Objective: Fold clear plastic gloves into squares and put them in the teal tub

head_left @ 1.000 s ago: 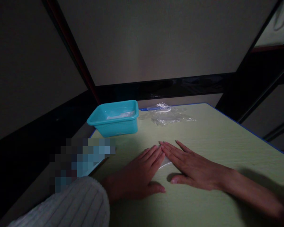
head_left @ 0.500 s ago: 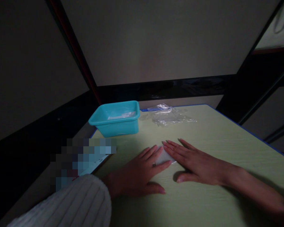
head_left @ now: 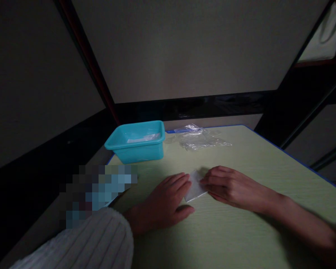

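Observation:
A small white folded piece (head_left: 195,188) lies on the pale green table (head_left: 240,231), between my two hands. My left hand (head_left: 162,203) rests flat on the table with its fingers stretched onto the piece's left edge. My right hand (head_left: 229,186) has its fingers curled together and pinches the right edge of the white piece. A ribbed white sleeve (head_left: 92,243) covers my left forearm.
A turquoise plastic tub (head_left: 136,144) with something pale inside stands at the table's far left corner. Crumpled clear plastic bags (head_left: 197,136) lie to its right at the far edge. Dark frame bars and grey panels surround the table. The room is dim.
Both hands lay flat over the white piece before. My right hand has slid right and curled into a pinch on its edge, and more of the piece now shows.

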Action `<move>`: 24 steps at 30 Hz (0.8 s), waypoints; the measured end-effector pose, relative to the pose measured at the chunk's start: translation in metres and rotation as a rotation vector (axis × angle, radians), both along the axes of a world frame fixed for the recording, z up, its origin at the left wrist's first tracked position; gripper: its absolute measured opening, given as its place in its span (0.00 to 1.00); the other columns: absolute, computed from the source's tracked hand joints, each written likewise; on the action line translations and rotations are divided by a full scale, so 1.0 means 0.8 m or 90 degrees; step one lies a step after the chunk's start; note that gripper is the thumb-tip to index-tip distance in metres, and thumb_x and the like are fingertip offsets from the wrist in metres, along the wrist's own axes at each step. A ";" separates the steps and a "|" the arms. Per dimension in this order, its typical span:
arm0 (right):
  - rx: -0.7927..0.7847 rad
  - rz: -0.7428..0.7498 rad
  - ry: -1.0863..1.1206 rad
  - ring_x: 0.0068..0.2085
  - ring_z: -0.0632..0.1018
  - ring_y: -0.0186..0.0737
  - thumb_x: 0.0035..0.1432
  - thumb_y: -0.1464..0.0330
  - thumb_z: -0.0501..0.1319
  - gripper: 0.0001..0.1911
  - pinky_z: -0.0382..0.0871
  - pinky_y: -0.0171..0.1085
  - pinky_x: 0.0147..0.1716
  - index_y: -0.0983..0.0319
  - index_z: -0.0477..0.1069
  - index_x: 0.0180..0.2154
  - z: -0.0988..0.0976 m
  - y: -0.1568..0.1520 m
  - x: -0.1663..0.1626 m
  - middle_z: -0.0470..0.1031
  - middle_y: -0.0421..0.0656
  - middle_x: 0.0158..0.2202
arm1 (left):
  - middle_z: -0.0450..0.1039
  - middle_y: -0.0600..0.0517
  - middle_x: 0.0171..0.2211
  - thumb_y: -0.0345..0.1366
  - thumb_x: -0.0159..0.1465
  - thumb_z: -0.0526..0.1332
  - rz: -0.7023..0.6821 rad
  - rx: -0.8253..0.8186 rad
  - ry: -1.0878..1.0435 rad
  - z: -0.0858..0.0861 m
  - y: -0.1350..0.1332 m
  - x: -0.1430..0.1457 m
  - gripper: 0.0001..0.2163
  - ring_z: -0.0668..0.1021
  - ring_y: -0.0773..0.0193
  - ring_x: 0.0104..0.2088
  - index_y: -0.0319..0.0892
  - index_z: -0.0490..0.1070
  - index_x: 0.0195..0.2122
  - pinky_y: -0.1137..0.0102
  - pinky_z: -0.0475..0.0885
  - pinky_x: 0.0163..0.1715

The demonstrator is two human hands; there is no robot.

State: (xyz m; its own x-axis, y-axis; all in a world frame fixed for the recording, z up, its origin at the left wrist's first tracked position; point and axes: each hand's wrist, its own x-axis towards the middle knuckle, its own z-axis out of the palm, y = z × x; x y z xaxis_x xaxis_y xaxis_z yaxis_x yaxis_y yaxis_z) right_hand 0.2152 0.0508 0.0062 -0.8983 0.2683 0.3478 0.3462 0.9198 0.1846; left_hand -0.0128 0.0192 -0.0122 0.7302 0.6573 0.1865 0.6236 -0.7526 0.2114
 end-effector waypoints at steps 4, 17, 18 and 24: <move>-0.008 -0.001 0.007 0.35 0.73 0.41 0.60 0.74 0.52 0.12 0.67 0.41 0.36 0.64 0.73 0.29 -0.001 0.000 -0.003 0.76 0.45 0.33 | 0.61 0.34 0.57 0.39 0.58 0.60 0.005 0.006 -0.007 -0.001 0.000 0.001 0.26 0.63 0.49 0.58 0.28 0.62 0.54 0.56 0.60 0.56; -0.542 -0.147 0.416 0.32 0.74 0.37 0.58 0.69 0.51 0.07 0.67 0.36 0.33 0.62 0.65 0.30 0.006 -0.008 -0.014 0.73 0.42 0.29 | 0.74 0.44 0.43 0.30 0.58 0.54 0.116 -0.077 -0.284 -0.007 0.002 0.012 0.12 0.75 0.58 0.44 0.38 0.70 0.42 0.66 0.68 0.46; -0.570 -0.163 0.446 0.30 0.73 0.36 0.58 0.68 0.51 0.08 0.66 0.35 0.30 0.62 0.65 0.29 0.007 -0.008 -0.015 0.72 0.41 0.27 | 0.76 0.45 0.39 0.30 0.57 0.54 0.138 -0.099 -0.302 -0.006 0.003 0.013 0.10 0.76 0.59 0.40 0.38 0.71 0.38 0.67 0.69 0.43; -0.697 -0.208 0.587 0.21 0.63 0.31 0.55 0.62 0.55 0.10 0.55 0.32 0.20 0.61 0.62 0.27 0.005 -0.001 -0.020 0.61 0.35 0.19 | 0.67 0.54 0.20 0.37 0.54 0.55 0.241 -0.386 -0.533 0.001 0.006 0.021 0.07 0.72 0.66 0.24 0.41 0.63 0.21 0.73 0.66 0.26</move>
